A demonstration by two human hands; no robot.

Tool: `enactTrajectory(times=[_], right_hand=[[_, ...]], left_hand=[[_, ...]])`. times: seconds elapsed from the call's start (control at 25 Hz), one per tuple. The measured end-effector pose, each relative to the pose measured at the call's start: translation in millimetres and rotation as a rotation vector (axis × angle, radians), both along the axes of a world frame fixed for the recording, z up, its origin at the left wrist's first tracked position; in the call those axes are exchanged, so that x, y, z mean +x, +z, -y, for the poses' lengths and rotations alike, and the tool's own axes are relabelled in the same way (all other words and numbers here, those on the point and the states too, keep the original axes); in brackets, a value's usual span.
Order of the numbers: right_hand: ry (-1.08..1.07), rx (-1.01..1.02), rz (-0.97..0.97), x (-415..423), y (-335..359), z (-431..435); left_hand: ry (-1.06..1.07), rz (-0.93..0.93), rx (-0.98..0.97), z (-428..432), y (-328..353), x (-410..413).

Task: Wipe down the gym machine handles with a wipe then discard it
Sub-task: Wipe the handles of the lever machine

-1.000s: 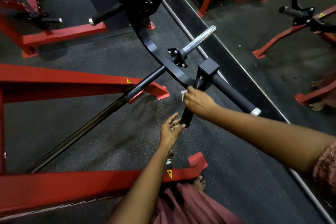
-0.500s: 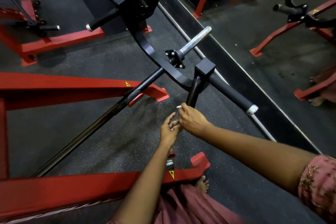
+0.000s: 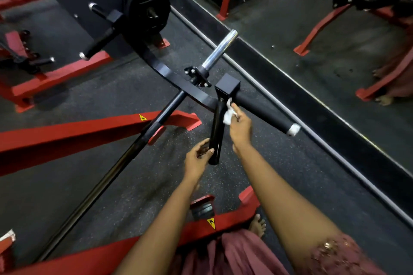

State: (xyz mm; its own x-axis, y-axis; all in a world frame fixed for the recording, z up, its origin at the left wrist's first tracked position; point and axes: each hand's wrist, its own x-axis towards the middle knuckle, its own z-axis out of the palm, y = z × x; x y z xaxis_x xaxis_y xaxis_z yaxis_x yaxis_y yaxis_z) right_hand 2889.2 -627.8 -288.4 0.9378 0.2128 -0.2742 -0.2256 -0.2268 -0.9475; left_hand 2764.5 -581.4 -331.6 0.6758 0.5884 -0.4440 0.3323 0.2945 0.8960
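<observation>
Two black handles branch from a black square bracket [image 3: 227, 83] on the machine's curved arm. The lower handle [image 3: 216, 127] points down toward me. The side handle [image 3: 263, 110] runs right and ends in a silver cap. My right hand [image 3: 240, 128] pinches a crumpled white wipe [image 3: 228, 115] against the upper part of the lower handle, just below the bracket. My left hand [image 3: 199, 157] curls around the bottom end of that same handle, fingers touching it.
A chrome weight peg [image 3: 220, 51] sticks up behind the bracket. A long black bar [image 3: 125, 158] slants to the lower left. Red frame beams [image 3: 73, 134] lie left and below. A mirror wall [image 3: 312, 35] runs along the right. A black weight plate [image 3: 148, 10] sits at the top.
My right hand with the wipe has slid from the lower handle's bottom end up to just under the bracket. My left hand has closed around the handle's bottom end.
</observation>
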Motion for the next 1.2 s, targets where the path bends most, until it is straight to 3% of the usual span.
enactTrajectory(times=[0.24,0.48,0.6,0.72,1.04,1.12,1.2], right_hand=[[0.023,0.008,-0.001,-27.5,-31.0,12.0],[-0.013,0.014,-0.171,-79.7,-49.1,48.2],[-0.042,0.067,-0.259,-44.2,-52.6,39.1],[0.023,0.131,-0.198,-5.0,-35.2,10.3],[0.052,-0.029,-0.209,-73.2,-47.2,38.2],[0.09,-0.075,-0.201,-82.6,-45.3,46.9],[0.068,-0.122,-0.146,-80.2,-35.4,58.3]], left_hand=[[-0.017,0.007,-0.011,-0.7,4.2,-1.9],[-0.076,0.005,-0.036,-5.6,2.7,-6.0],[-0.093,0.009,-0.024,-5.6,4.7,-6.0],[-0.095,0.018,-0.025,-4.1,5.5,-6.2],[-0.133,0.043,-0.008,-4.6,10.9,-7.9],[-0.182,-0.016,0.077,-9.4,14.8,-7.0],[-0.241,-0.092,0.368,-17.5,23.1,-4.1]])
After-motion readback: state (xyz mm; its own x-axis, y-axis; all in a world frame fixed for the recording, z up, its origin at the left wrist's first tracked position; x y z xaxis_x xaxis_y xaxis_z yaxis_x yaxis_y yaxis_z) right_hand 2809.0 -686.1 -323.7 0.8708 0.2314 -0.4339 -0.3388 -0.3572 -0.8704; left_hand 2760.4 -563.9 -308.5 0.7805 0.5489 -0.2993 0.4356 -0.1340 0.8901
